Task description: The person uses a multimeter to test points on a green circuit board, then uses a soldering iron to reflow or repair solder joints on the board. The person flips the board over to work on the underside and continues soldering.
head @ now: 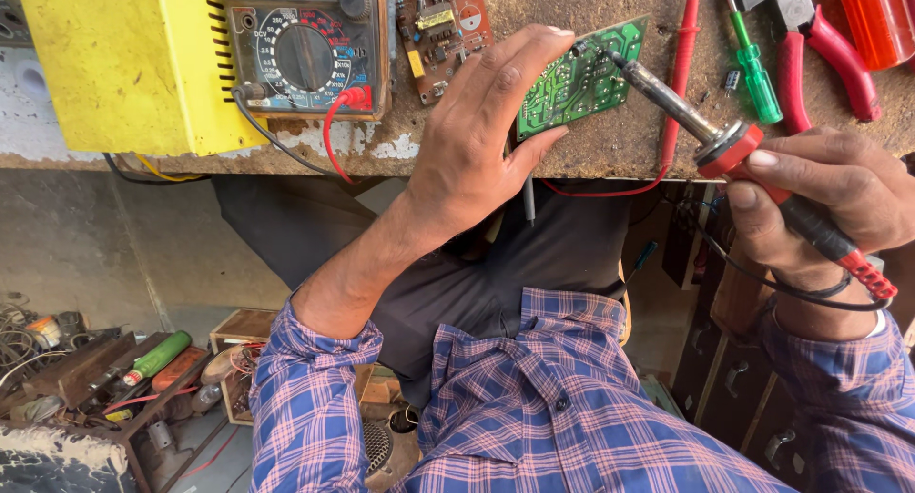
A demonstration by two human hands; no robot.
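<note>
My left hand (481, 135) grips a green circuit board (581, 78) by its left edge and tilts it up over the worn workbench (610, 145), solder side toward me. My right hand (824, 202) is closed on the red-and-black handle of a soldering iron (710, 135). The iron's metal tip touches the board near its upper right part. A thin dark wire hangs below the board next to my left thumb.
A yellow box (124, 64) and an analogue multimeter (305, 45) with red and black leads sit at the bench's left. A brown circuit board (443, 26), red probe (681, 64), green screwdriver (753, 69) and red-handled pliers (820, 45) lie nearby. Tool clutter fills the floor at lower left.
</note>
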